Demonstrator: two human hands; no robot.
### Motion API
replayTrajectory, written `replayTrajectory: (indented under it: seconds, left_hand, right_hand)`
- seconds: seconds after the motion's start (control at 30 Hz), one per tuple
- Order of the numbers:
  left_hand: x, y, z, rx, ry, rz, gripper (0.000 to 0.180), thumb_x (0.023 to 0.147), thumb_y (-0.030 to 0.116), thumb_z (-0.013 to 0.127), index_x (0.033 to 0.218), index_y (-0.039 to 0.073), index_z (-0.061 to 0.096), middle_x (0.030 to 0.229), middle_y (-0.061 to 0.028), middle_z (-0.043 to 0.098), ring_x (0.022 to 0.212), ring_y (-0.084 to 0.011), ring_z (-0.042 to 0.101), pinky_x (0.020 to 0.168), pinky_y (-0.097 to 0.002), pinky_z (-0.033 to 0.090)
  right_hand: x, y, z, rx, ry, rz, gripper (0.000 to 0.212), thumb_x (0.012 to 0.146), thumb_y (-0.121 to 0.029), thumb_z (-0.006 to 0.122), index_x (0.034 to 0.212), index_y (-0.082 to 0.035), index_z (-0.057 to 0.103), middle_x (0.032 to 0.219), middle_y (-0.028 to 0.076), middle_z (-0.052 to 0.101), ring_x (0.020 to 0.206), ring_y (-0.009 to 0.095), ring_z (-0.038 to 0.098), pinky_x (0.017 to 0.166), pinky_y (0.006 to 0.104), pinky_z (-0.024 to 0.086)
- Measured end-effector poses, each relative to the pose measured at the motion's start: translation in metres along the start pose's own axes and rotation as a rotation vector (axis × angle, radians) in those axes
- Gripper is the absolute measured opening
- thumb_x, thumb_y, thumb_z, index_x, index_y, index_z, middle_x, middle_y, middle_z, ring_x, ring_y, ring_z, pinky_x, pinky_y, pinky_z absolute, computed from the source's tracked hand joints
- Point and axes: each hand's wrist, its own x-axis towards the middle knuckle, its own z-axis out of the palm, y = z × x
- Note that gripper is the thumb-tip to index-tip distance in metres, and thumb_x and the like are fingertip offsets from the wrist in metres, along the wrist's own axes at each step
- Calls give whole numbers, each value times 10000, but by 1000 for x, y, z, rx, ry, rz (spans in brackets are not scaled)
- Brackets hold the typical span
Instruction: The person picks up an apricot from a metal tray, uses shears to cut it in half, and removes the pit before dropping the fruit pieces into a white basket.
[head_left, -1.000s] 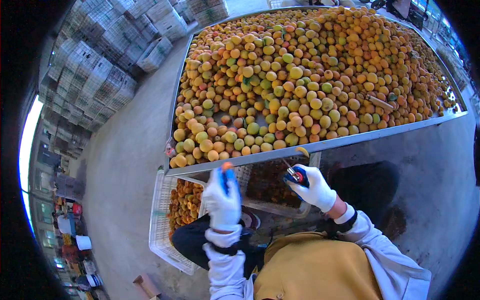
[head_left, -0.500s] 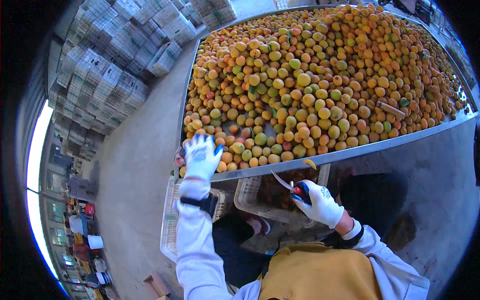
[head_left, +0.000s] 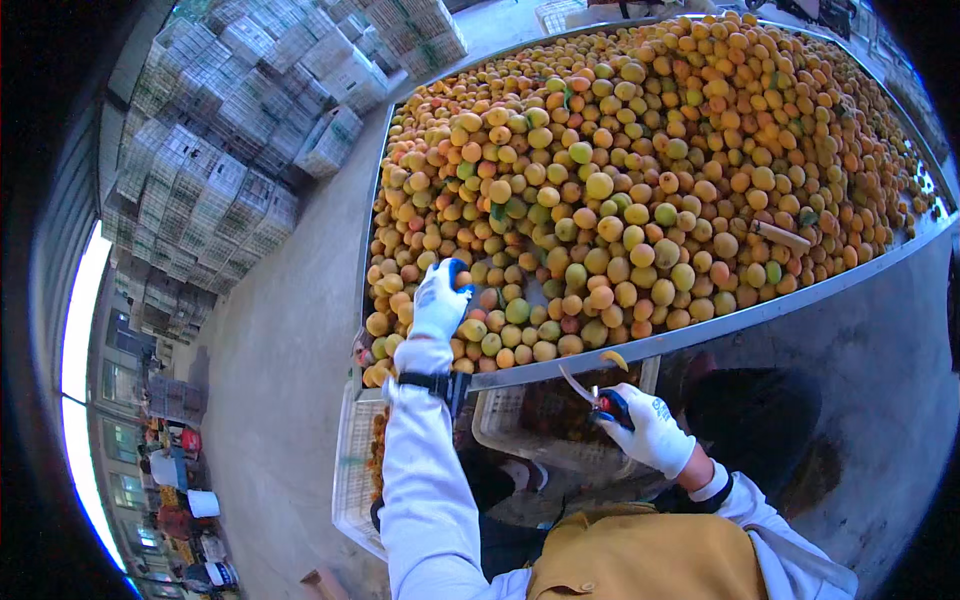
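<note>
Your left hand [head_left: 438,300], in a white and blue glove, reaches over the near-left part of the surface [head_left: 700,332], fingers and thumb closed around an orange fruit [head_left: 462,279]. Your right hand [head_left: 645,428], gloved alike, is just off the near edge of the surface, wrapped around the handle of a curved knife [head_left: 577,386], its blade pointing toward that edge. A curled yellow piece [head_left: 614,359] lies on the near rim. Round yellow, orange and green fruits [head_left: 600,186] are heaped across the surface, with a tan strip [head_left: 782,237] lying on them toward its right. Below the surface's near-left corner stands a white crate [head_left: 352,480]; stacked crates [head_left: 205,195] rise beyond its left side.
</note>
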Motion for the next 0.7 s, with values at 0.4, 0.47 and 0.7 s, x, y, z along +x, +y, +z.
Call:
replayTrajectory:
  seconds: [0.4,0.47,0.7]
  left_hand:
    - [-171,116,-33,-1867,53,-228,336,946,10,565,1278,-20,528,1182,-148,625,974,-272,675,914,-415,545]
    - [-183,116,-27,-1858,25,-175,335,948,18,568,1279,-20,527,1199,-163,624,996,-290,673,918,-419,543]
    - [-206,123,-23,-1920,11,-108,467,931,5,580,1379,-24,453,1203,-170,622,1125,-343,622,1015,-471,486]
  right_hand:
    - [-4,-49,13,218,-5,25,204,872,-83,675,1023,7,571,773,177,591,653,324,510,644,355,470]
    - [-7,-59,18,217,-28,14,198,876,-89,677,1010,7,568,756,176,582,636,319,488,634,354,465]
    - [-19,-71,28,122,-71,-32,183,873,-102,683,951,-3,550,749,212,564,659,398,519,615,391,454]
